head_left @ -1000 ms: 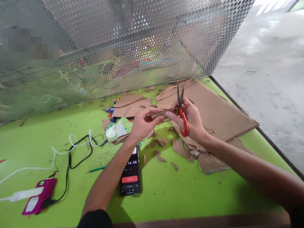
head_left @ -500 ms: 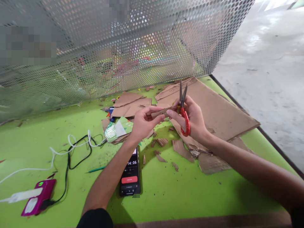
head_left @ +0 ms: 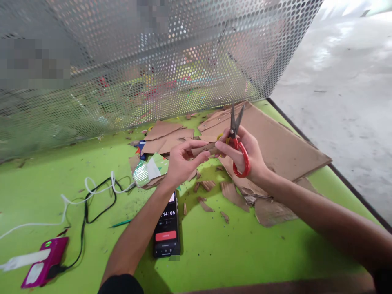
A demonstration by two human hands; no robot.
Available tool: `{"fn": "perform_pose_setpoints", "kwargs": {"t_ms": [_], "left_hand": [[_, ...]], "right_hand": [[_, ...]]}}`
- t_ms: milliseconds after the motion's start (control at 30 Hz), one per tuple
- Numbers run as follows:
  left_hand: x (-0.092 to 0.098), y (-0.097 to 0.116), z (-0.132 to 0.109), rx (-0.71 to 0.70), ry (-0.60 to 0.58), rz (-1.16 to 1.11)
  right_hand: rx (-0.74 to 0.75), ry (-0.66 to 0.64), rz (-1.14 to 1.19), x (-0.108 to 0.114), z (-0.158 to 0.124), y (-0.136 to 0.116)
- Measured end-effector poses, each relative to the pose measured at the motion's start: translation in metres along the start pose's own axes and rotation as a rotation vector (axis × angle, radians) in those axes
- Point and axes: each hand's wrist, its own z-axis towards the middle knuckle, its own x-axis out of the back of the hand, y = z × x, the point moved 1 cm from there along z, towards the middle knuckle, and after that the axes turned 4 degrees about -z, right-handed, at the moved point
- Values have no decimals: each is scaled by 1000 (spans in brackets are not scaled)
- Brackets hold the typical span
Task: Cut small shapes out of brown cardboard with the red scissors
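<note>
My left hand (head_left: 180,161) pinches one end of a small strip of brown cardboard (head_left: 204,149) held above the green table (head_left: 76,171). My right hand (head_left: 248,157) grips red-handled scissors (head_left: 237,141) with the blades pointing up and slightly parted, and its fingertips also touch the other end of the strip. Both hands meet over a scatter of cardboard scraps (head_left: 214,196).
A phone (head_left: 166,228) showing a timer lies under my left forearm. A large cardboard sheet (head_left: 281,147) sits at the right, smaller sheets (head_left: 167,136) behind. White and black cables (head_left: 92,192) run to a pink device (head_left: 43,263) at the left. A perforated metal screen (head_left: 153,61) walls the back.
The scissor blades have parted a little wider and tilted right. My hands stay together on the strip; the view has shifted slightly.
</note>
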Motion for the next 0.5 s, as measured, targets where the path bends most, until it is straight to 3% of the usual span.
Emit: {"fn": "perform_pose_setpoints", "kwargs": {"t_ms": [500], "left_hand": [[-1,0,-2,33,21,-29]], "right_hand": [[46,-5,-13,0,-2,2]]}}
